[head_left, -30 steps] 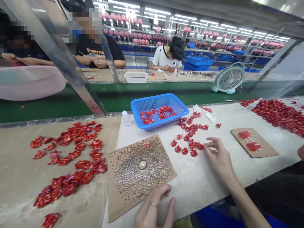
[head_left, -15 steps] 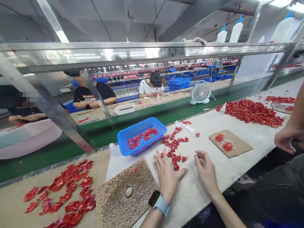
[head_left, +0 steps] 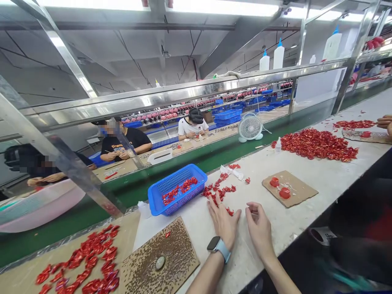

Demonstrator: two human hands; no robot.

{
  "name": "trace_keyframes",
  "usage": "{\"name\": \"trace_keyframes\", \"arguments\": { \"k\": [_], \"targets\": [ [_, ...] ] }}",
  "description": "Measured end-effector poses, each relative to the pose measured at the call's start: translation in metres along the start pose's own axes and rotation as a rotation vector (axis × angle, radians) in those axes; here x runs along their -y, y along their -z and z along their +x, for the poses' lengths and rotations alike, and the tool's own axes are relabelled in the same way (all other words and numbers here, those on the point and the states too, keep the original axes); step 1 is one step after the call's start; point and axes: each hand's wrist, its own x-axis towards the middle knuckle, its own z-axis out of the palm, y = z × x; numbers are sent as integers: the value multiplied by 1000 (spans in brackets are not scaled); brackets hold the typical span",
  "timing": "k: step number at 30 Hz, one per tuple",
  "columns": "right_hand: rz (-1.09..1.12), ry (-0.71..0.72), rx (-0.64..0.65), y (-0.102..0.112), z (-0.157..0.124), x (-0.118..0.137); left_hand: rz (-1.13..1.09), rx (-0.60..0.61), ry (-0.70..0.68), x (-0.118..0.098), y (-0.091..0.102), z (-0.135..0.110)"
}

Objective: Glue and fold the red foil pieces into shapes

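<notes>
Left hand (head_left: 223, 222) closer, red pieces (head_left: 219, 191) beside fingers (head_left: 218, 208)

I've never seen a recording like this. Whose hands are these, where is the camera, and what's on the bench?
The camera is worn on the person's head and looks down at their bare hands. The left hand, with a smartwatch, rests flat on the white bench top beside scattered red pieces. The right hand has its fingers curled; whether it holds anything is too small to tell. A blue plastic basket nearby holds more red pieces.
</notes>
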Motion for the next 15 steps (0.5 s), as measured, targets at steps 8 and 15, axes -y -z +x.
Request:
{"name": "trace_keyframes", "arguments": {
  "k": [8, 15],
  "targets": [
    [8, 0, 10, 1, 0, 0, -29, 24, 47, -25, -20, 18],
    [-13, -26, 19, 13, 1, 0, -132, -90, -36, -2, 48, -11]
  ]
}}
